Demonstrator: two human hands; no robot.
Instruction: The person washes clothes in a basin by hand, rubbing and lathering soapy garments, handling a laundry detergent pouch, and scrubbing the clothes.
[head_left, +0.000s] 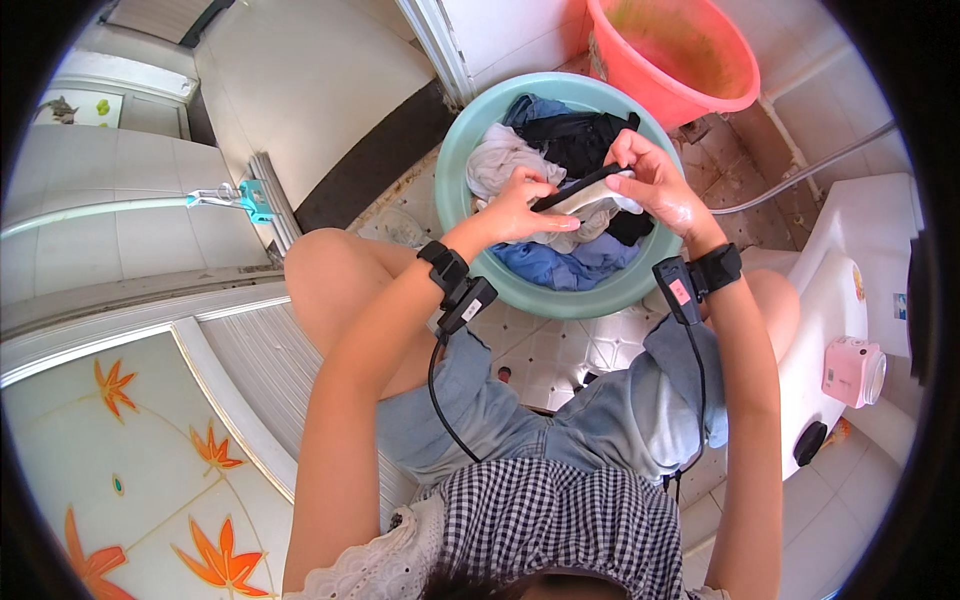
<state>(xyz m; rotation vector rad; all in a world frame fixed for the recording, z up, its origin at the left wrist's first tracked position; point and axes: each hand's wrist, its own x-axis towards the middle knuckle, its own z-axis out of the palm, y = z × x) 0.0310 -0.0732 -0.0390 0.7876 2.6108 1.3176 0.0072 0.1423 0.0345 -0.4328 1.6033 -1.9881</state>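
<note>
Over a round light-green plastic basin (455, 232) of clothes, both hands hold a black-and-white piece of cloth (581, 190) stretched between them. My left hand (525, 211) pinches its lower left end, fingers bent over the black edge. At its upper right end, my right hand (651, 184) grips it between thumb and fingers; the skin looks wet and sudsy. Below lie a white garment (504, 157), a black garment (574, 139) and blue clothing (559, 264), crumpled together. What kind of garment is held, I cannot tell.
A pink plastic bucket (675, 56) stands behind the basin at the right. A grey hose (802, 180) runs toward it from the right wall. White ceramic fixture (817, 330) at the right bears a pink container (851, 371). A door panel (315, 97) is at upper left.
</note>
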